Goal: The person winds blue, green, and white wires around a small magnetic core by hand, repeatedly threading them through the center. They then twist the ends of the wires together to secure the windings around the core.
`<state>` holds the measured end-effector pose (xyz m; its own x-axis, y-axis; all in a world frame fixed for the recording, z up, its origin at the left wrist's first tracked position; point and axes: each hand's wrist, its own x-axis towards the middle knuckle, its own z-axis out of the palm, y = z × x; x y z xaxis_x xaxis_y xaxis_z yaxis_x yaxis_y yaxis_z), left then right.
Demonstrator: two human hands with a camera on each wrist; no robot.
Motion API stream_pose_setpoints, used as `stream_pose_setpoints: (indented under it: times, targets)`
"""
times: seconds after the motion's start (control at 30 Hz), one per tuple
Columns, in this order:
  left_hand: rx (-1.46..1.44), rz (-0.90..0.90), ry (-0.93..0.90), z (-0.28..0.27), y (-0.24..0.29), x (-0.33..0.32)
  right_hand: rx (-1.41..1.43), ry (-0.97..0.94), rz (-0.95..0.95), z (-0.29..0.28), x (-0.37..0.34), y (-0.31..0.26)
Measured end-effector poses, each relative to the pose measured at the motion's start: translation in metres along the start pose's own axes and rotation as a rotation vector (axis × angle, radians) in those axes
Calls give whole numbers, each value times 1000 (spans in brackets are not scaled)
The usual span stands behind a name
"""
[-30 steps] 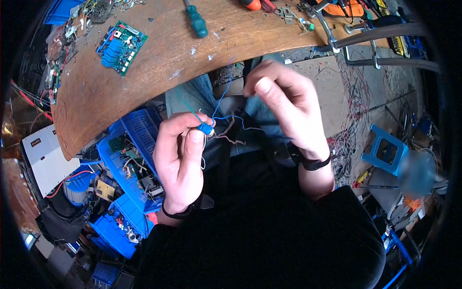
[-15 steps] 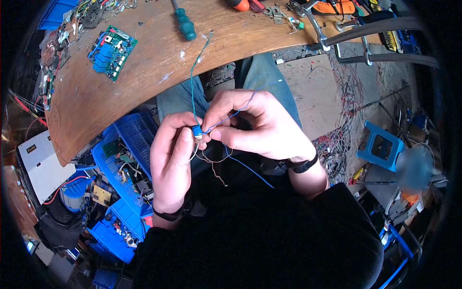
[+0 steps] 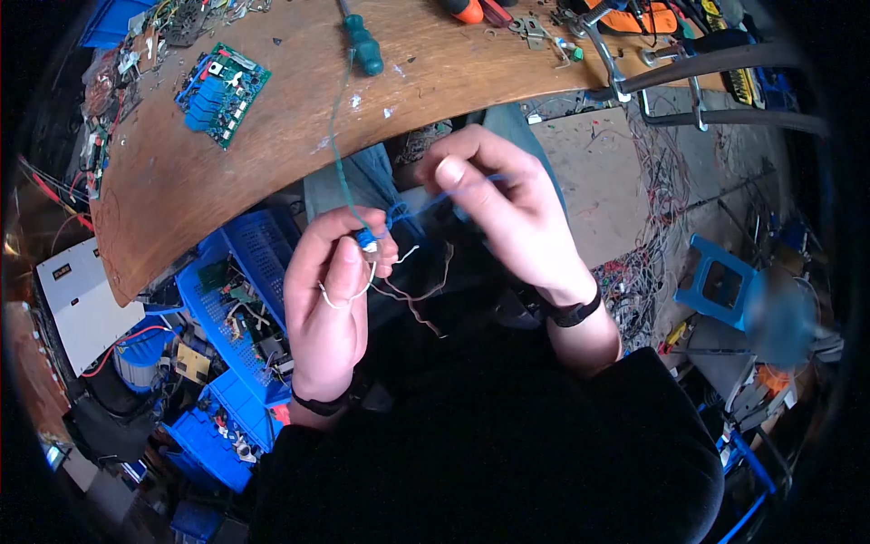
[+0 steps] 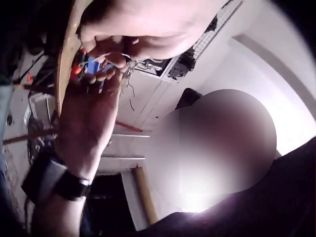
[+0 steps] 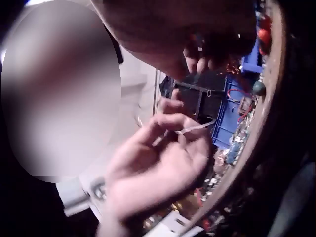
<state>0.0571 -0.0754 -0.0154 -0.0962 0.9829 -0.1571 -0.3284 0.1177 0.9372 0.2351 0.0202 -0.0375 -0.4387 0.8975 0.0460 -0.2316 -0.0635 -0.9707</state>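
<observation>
In the head view my left hand (image 3: pixel 331 290) pinches a small blue-wound coil (image 3: pixel 366 240) between thumb and forefinger. From it a thin teal wire (image 3: pixel 337 154) rises over the table's edge. White wire (image 3: pixel 370 283) loops across the left thumb, and a brownish-pink wire (image 3: pixel 412 301) dangles below. My right hand (image 3: pixel 512 213), raised to the right and apart from the left, has its fingers curled with a blurred blue wire (image 3: pixel 430 208) running from the coil across its thumb. In the right wrist view the left hand (image 5: pixel 158 158) shows a pale wire at its fingers.
A wooden table (image 3: pixel 272 163) curves ahead, bearing a green circuit board (image 3: pixel 224 95), a teal-handled screwdriver (image 3: pixel 364 50) and metal clamps (image 3: pixel 605 50). Blue baskets (image 3: pixel 240 308) of parts stand at the left. Right of the legs, tangled wires (image 3: pixel 643 218) cover the floor near a blue stool (image 3: pixel 720 276).
The right hand came in to the coil, pinching at the blue wire beside the left fingers, then drew away up and right with that wire stretching after it. The left hand kept its pinch.
</observation>
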Motion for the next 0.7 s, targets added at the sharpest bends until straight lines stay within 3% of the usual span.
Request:
stream_pose_setpoints:
  times: [0.07, 0.13, 0.2, 0.27, 0.53, 0.63, 0.7]
  targets:
    - [66, 62, 45, 0, 2, 0, -182, -32, -161, -8, 4, 3]
    - [95, 85, 56, 2, 2, 2, 94, -210, -18, -8, 1, -10]
    - [80, 73, 44, 3, 3, 2, 51, -294, -125, -8, 1, -6]
    - [141, 69, 40, 7, 4, 2, 77, -296, 3, -6, -1, -9]
    - [203, 73, 34, 10, 0, 2, 83, -202, -7, 6, -2, -3]
    - [34, 12, -63, 4, -5, 4, 80, -184, -65, 3, -1, 0]
    - [-271, -190, -23, 5, -1, 4, 78, -212, -130, 0, 0, 1]
